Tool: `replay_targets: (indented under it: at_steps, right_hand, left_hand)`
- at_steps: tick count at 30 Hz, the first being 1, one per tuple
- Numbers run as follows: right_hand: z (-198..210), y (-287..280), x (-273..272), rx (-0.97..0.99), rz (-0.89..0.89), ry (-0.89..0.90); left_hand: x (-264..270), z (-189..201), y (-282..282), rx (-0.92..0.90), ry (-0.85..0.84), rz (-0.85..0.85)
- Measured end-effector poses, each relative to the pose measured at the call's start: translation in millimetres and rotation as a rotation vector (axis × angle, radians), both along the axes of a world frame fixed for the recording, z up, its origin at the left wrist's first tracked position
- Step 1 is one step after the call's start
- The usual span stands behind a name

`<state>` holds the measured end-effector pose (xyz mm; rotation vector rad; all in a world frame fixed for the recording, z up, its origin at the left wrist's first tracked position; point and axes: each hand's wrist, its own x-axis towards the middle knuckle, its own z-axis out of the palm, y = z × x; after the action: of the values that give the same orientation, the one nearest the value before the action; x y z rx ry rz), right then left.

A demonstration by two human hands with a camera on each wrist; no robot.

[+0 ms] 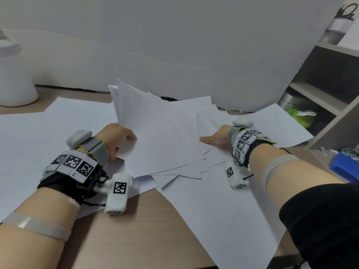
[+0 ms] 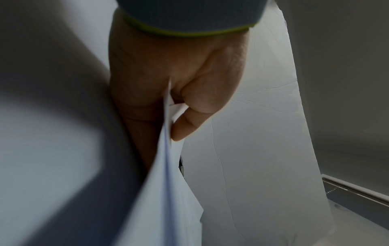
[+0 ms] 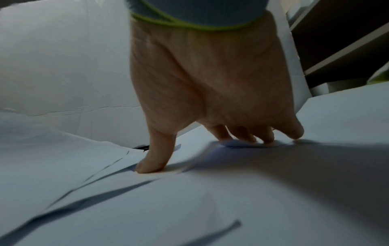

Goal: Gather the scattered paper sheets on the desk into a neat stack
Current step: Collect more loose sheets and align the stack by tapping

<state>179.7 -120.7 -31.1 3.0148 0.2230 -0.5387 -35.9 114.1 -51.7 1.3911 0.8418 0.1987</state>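
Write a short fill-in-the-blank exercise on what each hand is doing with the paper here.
The left hand pinches a bundle of ____ sheets.
The right hand presses its fingertips down on sheets lying on the ____.
In the shelf at the right lies something bright ____.

Missing words: paper; desk; green

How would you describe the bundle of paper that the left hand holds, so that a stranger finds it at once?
Start at the brown wooden desk, strewn with white sheets, and look to its middle, between the two hands. The bundle of white paper sheets lies there, fanned and overlapping. Unlike the flat sheets around it, its left edge is lifted off the desk, pinched by the left hand.
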Motion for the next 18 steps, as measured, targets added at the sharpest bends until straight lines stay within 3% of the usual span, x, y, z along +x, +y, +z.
replay_targets:
  at_steps: [6,12,18]
  right_hand:
    - [8.0,5.1,-5.5,0.007,-0.014,-0.117]
    - [11.6,6.4,5.3,0.551,-0.128,-0.042]
    - [20.0,-3.9,7.2,0.837,-0.363,0.047]
  left_hand:
    - [-1.8,4.2,-1.6,-0.003,-0.012,0.001]
    - [-0.7,1.5,-2.4,0.013,-0.007,-0.01]
    - [-2.3,2.3,-1.7,0.015,0.002,-0.01]
